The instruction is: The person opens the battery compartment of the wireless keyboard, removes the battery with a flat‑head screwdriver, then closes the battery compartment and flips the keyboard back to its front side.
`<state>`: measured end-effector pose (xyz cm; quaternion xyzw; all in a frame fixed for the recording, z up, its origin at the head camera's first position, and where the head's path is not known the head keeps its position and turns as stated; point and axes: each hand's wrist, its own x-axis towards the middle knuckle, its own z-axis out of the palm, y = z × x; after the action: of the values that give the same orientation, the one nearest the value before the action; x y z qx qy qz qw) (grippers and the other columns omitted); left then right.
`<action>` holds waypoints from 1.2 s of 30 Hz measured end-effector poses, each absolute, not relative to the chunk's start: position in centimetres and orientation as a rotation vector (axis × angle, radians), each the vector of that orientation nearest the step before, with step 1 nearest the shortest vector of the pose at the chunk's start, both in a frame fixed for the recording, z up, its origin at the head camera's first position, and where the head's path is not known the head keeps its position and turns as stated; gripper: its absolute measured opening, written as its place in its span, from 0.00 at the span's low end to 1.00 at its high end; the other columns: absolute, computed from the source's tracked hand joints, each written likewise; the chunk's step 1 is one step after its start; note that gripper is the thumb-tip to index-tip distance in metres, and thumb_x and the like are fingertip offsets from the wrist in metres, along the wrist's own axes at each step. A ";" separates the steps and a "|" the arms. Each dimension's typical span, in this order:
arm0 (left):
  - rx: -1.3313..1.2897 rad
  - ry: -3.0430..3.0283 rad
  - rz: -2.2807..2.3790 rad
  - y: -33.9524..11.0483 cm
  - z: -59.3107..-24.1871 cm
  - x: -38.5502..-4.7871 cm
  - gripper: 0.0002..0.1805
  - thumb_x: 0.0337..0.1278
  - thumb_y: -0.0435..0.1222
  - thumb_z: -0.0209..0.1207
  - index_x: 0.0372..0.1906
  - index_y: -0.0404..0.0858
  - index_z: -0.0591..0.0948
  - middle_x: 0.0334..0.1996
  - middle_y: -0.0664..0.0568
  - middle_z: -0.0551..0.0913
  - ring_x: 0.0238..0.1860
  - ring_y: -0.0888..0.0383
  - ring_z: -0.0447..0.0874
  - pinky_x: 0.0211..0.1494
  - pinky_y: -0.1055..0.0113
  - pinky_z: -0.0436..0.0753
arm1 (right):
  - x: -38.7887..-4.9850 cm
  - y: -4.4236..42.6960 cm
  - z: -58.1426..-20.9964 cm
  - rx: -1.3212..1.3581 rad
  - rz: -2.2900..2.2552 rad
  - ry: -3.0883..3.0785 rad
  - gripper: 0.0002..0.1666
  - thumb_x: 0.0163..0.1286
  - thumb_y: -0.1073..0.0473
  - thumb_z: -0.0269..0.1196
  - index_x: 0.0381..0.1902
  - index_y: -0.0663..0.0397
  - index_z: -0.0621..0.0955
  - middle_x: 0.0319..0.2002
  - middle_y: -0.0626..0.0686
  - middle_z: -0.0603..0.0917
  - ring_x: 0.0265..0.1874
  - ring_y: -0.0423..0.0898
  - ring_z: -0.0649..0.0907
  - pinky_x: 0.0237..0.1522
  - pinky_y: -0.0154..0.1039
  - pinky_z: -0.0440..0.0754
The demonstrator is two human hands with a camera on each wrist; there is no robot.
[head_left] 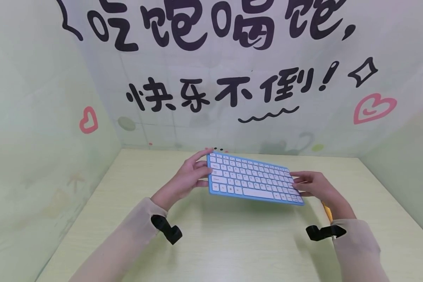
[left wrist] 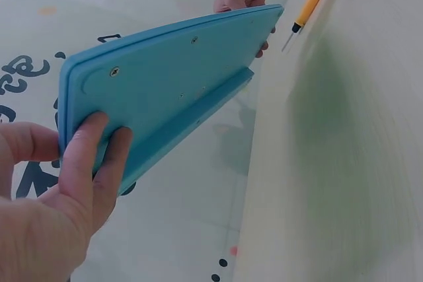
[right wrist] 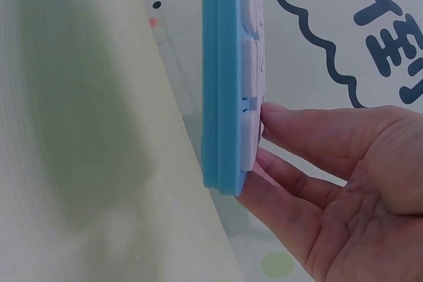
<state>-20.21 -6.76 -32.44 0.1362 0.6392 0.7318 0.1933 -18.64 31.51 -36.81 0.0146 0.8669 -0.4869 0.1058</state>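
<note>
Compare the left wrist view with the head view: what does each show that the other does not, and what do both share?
Only the left wrist view: the underside of the flat, rectangular blue keyboard, with small metal screws, and the thin metal shaft of the orange-yellow-handled screwdriver.

Only the head view: the rows of white keys and the person's pale sleeves.

Both: the keyboard, held by the left hand and right hand, the pale tabletop and black writing.

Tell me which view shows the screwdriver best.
The left wrist view: the screwdriver shows whole, nothing covering it. The head view gives only an orange sliver beside the right arm; the right wrist view, none of it.
</note>
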 end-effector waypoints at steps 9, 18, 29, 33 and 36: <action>0.389 1.826 2.036 -6.7 -31.1 -20.1 0.31 0.63 0.26 0.48 0.69 0.48 0.59 0.53 0.40 0.74 0.42 0.49 0.81 0.38 0.61 0.81 | -18.7 31.0 -37.1 0.010 -1.473 2.532 0.32 0.64 0.65 0.59 0.63 0.70 0.63 0.47 0.65 0.75 0.37 0.46 0.80 0.40 0.41 0.81; 0.382 1.863 2.035 -6.3 -29.8 -20.0 0.30 0.62 0.27 0.49 0.68 0.48 0.61 0.52 0.40 0.75 0.42 0.49 0.81 0.39 0.59 0.81 | -18.6 30.5 -37.5 -0.017 -1.546 2.478 0.30 0.65 0.66 0.58 0.63 0.72 0.64 0.47 0.64 0.76 0.37 0.43 0.80 0.40 0.40 0.80; 0.413 1.912 2.066 -5.4 -28.1 -19.7 0.30 0.63 0.29 0.47 0.68 0.50 0.60 0.50 0.42 0.76 0.40 0.49 0.80 0.38 0.60 0.81 | -18.8 30.1 -38.5 -0.054 -1.668 2.383 0.31 0.65 0.67 0.57 0.63 0.74 0.62 0.47 0.61 0.77 0.37 0.43 0.81 0.42 0.42 0.80; 0.417 1.940 2.057 -5.2 -27.6 -19.6 0.30 0.63 0.29 0.47 0.68 0.50 0.60 0.49 0.42 0.76 0.39 0.49 0.80 0.37 0.60 0.82 | -18.7 29.7 -38.6 -0.040 -1.682 2.374 0.31 0.65 0.66 0.58 0.63 0.73 0.62 0.48 0.62 0.77 0.38 0.44 0.81 0.42 0.43 0.79; 0.413 1.951 2.047 -5.3 -27.1 -19.5 0.30 0.63 0.28 0.48 0.68 0.50 0.60 0.49 0.42 0.76 0.39 0.48 0.80 0.38 0.60 0.81 | -18.6 29.5 -38.8 -0.043 -1.704 2.356 0.31 0.65 0.66 0.57 0.63 0.72 0.62 0.50 0.63 0.76 0.39 0.43 0.81 0.42 0.42 0.79</action>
<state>-19.54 -5.26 -27.13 0.1430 0.6758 0.7091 0.1414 -18.61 29.50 -38.78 -0.0148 0.8046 -0.5821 0.1166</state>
